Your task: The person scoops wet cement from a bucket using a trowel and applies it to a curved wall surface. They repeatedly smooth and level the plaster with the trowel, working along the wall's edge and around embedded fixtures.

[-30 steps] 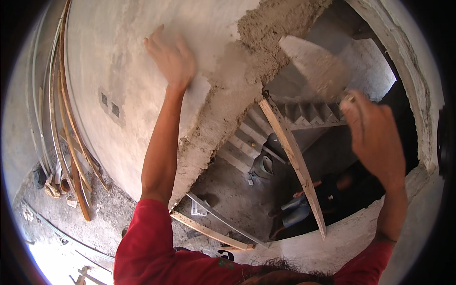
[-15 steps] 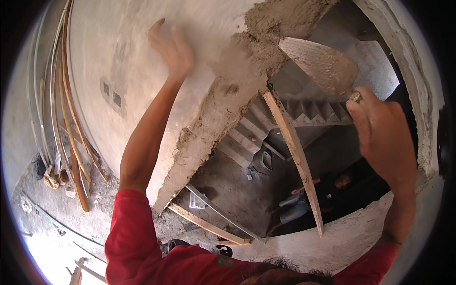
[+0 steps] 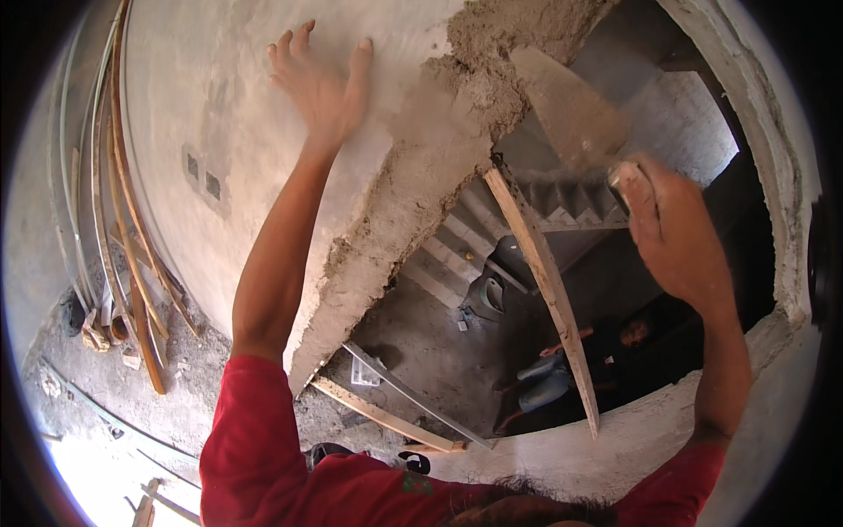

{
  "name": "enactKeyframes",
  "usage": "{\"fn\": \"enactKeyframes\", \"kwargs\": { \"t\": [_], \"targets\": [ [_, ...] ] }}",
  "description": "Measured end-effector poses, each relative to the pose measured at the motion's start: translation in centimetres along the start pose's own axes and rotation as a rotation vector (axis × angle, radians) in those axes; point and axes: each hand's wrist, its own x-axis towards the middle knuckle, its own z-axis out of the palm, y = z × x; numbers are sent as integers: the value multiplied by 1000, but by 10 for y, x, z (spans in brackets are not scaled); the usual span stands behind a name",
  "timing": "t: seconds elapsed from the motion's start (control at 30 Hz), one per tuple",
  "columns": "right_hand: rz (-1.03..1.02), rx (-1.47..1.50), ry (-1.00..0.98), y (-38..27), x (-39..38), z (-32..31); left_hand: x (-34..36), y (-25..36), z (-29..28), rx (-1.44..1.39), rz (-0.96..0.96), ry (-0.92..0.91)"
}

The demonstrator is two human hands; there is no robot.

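Observation:
My right hand (image 3: 672, 228) is closed round the handle of a pointing trowel. The trowel's broad, mortar-coated blade (image 3: 571, 110) is slightly blurred, and its tip lies at the rough wet mortar (image 3: 492, 75) along the edge of the opening. My left hand (image 3: 320, 88) is spread with fingers apart against the smooth plastered wall (image 3: 202, 88), left of that mortar. Below the fresh patch runs a rough unfinished edge strip (image 3: 360, 255).
A wooden plank (image 3: 544, 290) slants across the opening. Through it show concrete stairs (image 3: 457, 250) and a person (image 3: 562, 369) on the level below. Long poles and boards (image 3: 118, 193) lean at the left. Another board (image 3: 386, 413) lies near my chest.
My right hand and the trowel have moved left, toward the mortar edge. The fingers of my left hand have spread wider on the wall.

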Motion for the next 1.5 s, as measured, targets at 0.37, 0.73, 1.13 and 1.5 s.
{"fn": "enactKeyframes", "kwargs": {
  "t": [0.37,0.73,1.13,1.5],
  "targets": [
    [106,119,-183,-14,-15,28,3,1,-2,-100,3,4],
    [129,-572,-79,-28,3,-13,1,0,1,-6,-18,28],
    [-82,-719,270,7,11,-77,2,-3,-1,20,-48,-50],
    [-87,-671,-44,-62,31,11,2,-4,-2,28,-69,-75]
  ]
}}
